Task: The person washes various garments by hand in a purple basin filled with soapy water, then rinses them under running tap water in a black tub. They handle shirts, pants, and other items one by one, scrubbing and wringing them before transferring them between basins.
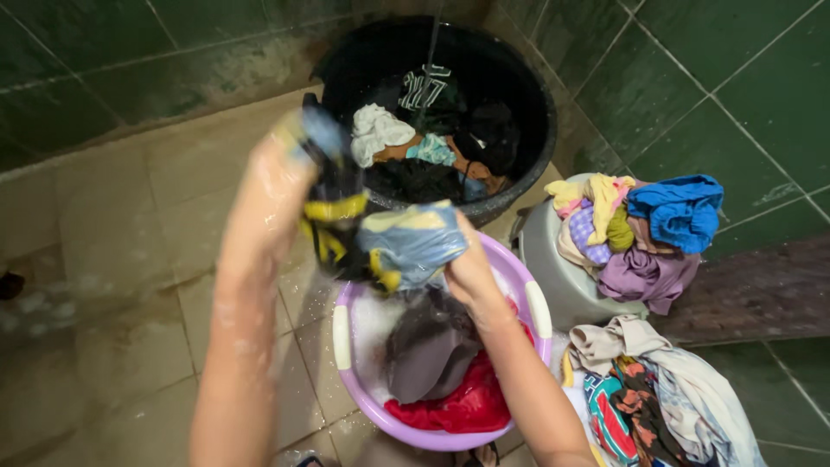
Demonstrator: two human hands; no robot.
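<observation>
My left hand [281, 169] and my right hand [469, 268] both grip a wet garment [380, 233], dark with yellow stripes and a pale blue part, stretched and twisted between them. The left hand is blurred and holds the upper end. The garment hangs over a purple basin [529, 298] with white handles, which holds soapy water, a grey cloth [428, 346] and a red cloth [458, 406].
A large black tub [527, 104] behind the basin holds water and several clothes under a thin stream of water. A grey bucket [553, 268] piled with coloured clothes stands at the right. More clothes [648, 389] lie at the lower right. Green tiled walls surround a wet beige floor.
</observation>
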